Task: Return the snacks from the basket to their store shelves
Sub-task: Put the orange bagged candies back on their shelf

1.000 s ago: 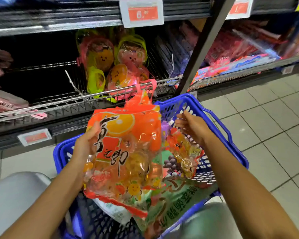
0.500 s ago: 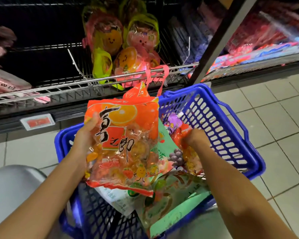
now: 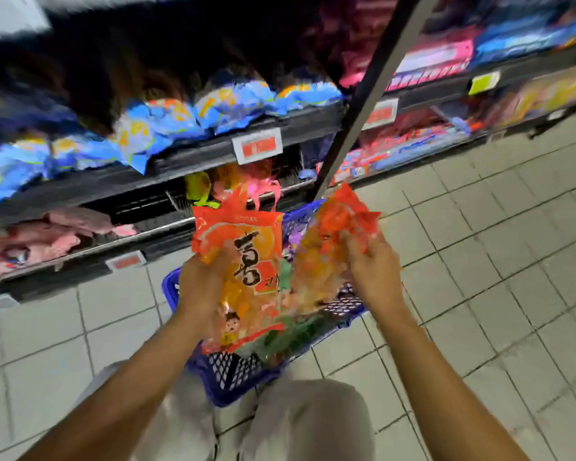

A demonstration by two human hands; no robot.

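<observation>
**Two orange snack bags up out of the basket now**

So the right hand was down inside the blue basket half a second ago, and now it's coming up gripping a second orange snack bag, fingers curled around its side. The left hand is still holding the big orange bag with black lettering upright, thumb pressing across its front. Both bags are hanging right above the basket, side by side, the lettered one on the left. A green packet is lying in the basket under them. The view is also swinging up, everything blurry. Behind the basket the store shelves are showing blue packets on the level above, pink ones lower left. Basket is sitting on the tiled floor, by the person's knees.
</observation>
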